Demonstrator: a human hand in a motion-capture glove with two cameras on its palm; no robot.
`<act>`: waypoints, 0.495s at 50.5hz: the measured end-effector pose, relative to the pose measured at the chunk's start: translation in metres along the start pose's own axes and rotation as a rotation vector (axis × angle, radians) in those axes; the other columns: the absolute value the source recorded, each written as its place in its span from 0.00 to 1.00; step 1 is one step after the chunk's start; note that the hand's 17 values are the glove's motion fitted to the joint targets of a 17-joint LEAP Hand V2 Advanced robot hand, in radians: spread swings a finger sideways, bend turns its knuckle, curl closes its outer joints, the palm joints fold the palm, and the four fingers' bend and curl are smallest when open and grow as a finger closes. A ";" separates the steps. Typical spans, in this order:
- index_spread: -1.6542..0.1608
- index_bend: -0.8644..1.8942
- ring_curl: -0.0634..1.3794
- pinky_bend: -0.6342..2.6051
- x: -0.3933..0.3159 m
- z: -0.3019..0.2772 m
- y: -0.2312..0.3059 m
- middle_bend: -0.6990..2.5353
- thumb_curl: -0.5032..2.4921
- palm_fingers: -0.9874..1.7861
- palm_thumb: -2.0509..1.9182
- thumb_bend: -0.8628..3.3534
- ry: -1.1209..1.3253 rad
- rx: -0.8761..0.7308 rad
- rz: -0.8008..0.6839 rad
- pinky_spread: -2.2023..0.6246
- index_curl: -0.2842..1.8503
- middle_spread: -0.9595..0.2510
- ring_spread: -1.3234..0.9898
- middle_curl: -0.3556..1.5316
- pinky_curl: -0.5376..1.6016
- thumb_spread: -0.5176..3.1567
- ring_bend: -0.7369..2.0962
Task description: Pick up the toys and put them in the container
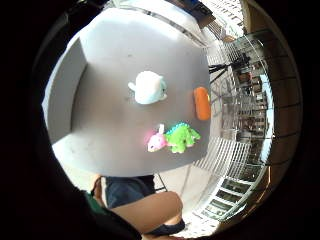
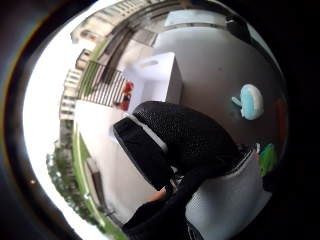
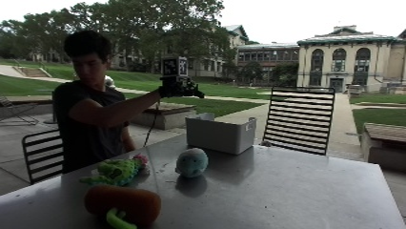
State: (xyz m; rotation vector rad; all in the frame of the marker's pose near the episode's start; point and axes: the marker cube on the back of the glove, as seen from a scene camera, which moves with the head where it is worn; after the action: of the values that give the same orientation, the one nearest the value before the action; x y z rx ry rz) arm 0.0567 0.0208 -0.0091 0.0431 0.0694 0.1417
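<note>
We see the gloved right hand (image 3: 176,87) raised high above the table (image 3: 285,191), holding nothing; whether its fingers are spread we cannot tell. The round white plush (image 3: 191,162) sits mid-table near the container (image 3: 218,134); the green plush (image 3: 114,171) and the orange carrot plush (image 3: 124,202) lie toward the person's edge. All look soft and light; we would grasp the white one around its body.

In the outside view the orange carrot-shaped plush toy (image 3: 124,205) at 7 o'clock is getting cut off by the bottom edge, while the white rectangular plastic container (image 3: 220,133) is hiding its own inside.
</note>
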 end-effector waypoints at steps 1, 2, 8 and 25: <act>0.83 0.40 0.10 0.33 0.006 0.000 0.005 0.29 0.19 0.43 0.49 0.19 -0.002 0.002 -0.063 0.75 0.24 0.76 0.49 0.29 0.35 0.44 0.33; 0.83 0.40 0.10 0.33 0.010 0.000 0.011 0.29 0.19 0.43 0.49 0.19 -0.007 0.007 -0.103 0.75 0.25 0.76 0.48 0.29 0.36 0.44 0.33; 0.82 0.40 0.11 0.32 0.045 0.009 0.028 0.29 0.19 0.43 0.48 0.18 -0.027 0.027 -0.098 0.75 0.26 0.76 0.48 0.31 0.36 0.43 0.33; 0.81 0.39 0.15 0.30 0.200 0.081 0.081 0.31 0.20 0.46 0.48 0.18 -0.023 -0.016 0.071 0.76 0.29 0.74 0.46 0.34 0.37 0.41 0.36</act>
State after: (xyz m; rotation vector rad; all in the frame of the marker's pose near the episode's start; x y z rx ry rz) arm 0.2484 0.1263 0.0628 0.0313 0.0440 0.2127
